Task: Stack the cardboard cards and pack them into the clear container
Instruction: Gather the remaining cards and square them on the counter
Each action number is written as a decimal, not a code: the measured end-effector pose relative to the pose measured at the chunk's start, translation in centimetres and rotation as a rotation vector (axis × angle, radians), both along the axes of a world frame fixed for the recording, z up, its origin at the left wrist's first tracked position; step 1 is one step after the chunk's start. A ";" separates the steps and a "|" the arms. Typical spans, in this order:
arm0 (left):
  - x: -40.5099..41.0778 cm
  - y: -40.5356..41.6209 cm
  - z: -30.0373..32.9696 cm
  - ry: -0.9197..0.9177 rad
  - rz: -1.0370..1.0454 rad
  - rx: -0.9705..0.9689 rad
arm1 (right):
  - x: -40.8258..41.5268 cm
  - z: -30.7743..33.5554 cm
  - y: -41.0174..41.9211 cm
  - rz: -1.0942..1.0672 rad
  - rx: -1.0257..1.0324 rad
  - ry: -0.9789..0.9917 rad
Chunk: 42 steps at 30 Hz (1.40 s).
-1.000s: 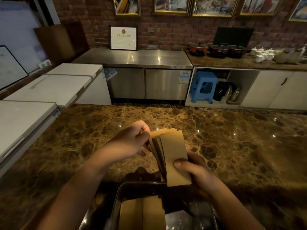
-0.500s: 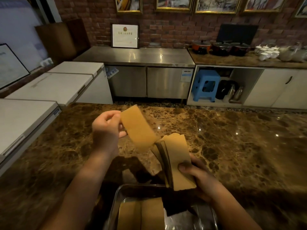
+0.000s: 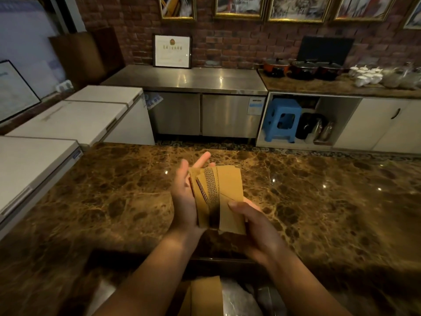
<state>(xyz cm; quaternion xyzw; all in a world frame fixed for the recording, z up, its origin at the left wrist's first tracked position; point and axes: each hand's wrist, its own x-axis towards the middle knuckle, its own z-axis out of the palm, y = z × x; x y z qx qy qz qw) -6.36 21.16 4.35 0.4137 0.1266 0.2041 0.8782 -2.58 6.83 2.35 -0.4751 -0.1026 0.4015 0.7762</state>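
Note:
A fanned stack of brown cardboard cards (image 3: 227,192) sits between both hands above the marble counter (image 3: 319,201). My left hand (image 3: 184,197) presses flat against the stack's left side, fingers extended. My right hand (image 3: 252,222) grips the stack from the right and below, thumb on the front card. The corrugated edges of several cards show in the middle. The clear container (image 3: 255,299) lies at the bottom edge, mostly hidden by my forearms, with cardboard cards (image 3: 205,295) inside it.
White chest freezers (image 3: 68,119) line the left side. A steel counter (image 3: 186,78) stands beyond the aisle, with a blue stool (image 3: 281,119) in an open cabinet. Pots (image 3: 303,69) and white cups (image 3: 366,76) sit on the far right counter.
My left hand brought the single card it held away from the stack back onto the stack's left side. Both hands and the stack rose higher above the container.

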 end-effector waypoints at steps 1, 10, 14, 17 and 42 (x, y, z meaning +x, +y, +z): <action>0.2 -0.1 -0.1 -0.022 0.026 0.096 | 0.2 -0.1 -0.1 0.009 -0.004 -0.018; 4.2 0.3 -1.0 0.112 0.013 0.588 | 3.4 -0.2 -1.6 -0.012 -0.213 -0.366; 5.6 -0.1 -1.6 0.165 -0.128 0.513 | 7.2 -0.3 -3.6 0.046 -0.630 -1.019; 8.2 -1.6 -3.1 0.435 -0.245 0.605 | 8.8 -3.2 -4.5 0.078 -0.884 -1.271; 9.7 -2.8 -11.5 0.442 -0.149 0.653 | 9.2 -10.4 -5.4 -0.214 -0.864 -0.935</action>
